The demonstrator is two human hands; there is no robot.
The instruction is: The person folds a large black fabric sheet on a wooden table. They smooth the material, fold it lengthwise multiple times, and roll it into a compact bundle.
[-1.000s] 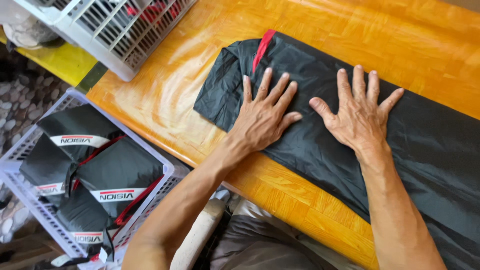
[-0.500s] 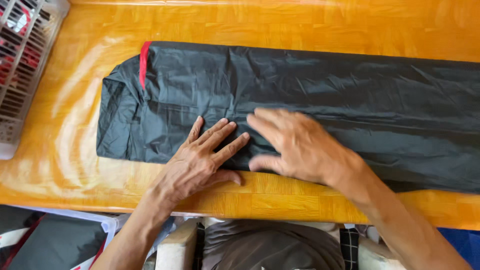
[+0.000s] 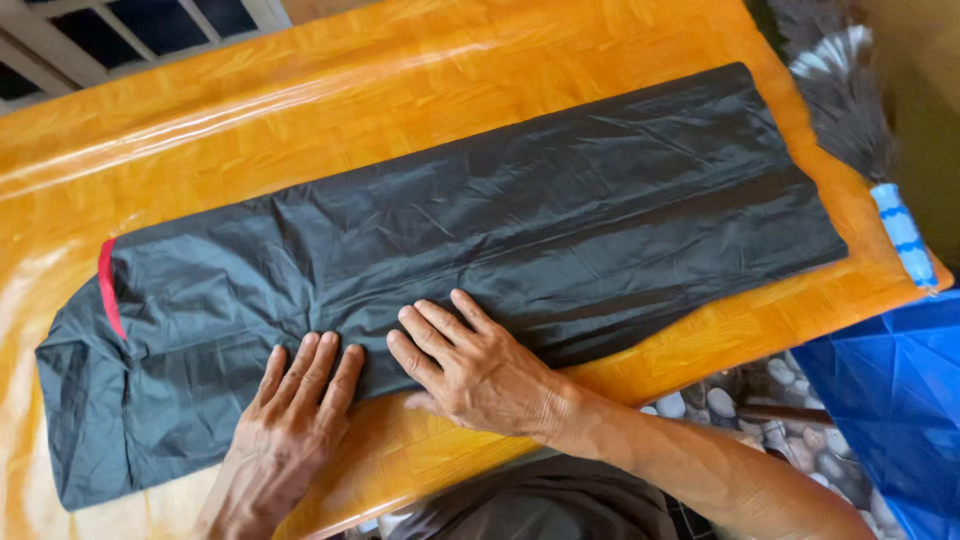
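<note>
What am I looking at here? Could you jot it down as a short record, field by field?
surface: glossy orange wooden table
main item: long dark grey folded cloth with a red strip near its left end
left hand: flat on the cloth, fingers spread
right hand: flat on the cloth's near edge, beside the left
nearby: feather duster at the table's right end; blue sheet below it

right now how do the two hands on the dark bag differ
The left hand lies flat with fingers straight and together, pointing up the dark bag near its folded end with the red strip. The right hand sits further along, fingers bent and slightly spread, angled toward the left one. Both press palm-down on the bag's near edge on the orange table, neither closing a grip.
</note>
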